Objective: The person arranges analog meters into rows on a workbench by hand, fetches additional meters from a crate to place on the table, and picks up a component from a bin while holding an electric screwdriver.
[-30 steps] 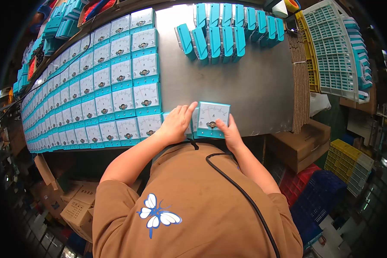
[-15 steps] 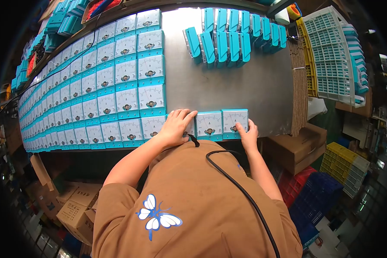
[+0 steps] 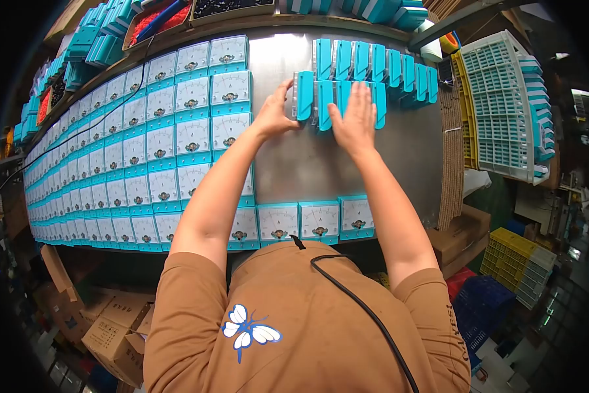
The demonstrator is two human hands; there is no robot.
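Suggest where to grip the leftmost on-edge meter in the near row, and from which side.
Probably its near and far ends, coming from the left: the leftmost meter stands on edge, a neighbouring meter sits close on its right, and bare tabletop lies to its left, where the left hand is.

Red parts (image 3: 178,18) and black parts (image 3: 232,6) are kept side by side beyond the table (image 3: 294,167). At its right edge, corrugated cardboard (image 3: 450,154) is stacked, beside a white crate (image 3: 502,111). Lower right, a yellow crate (image 3: 506,250) and a blue crate (image 3: 481,301) are seen; lower left, a carton (image 3: 111,335).
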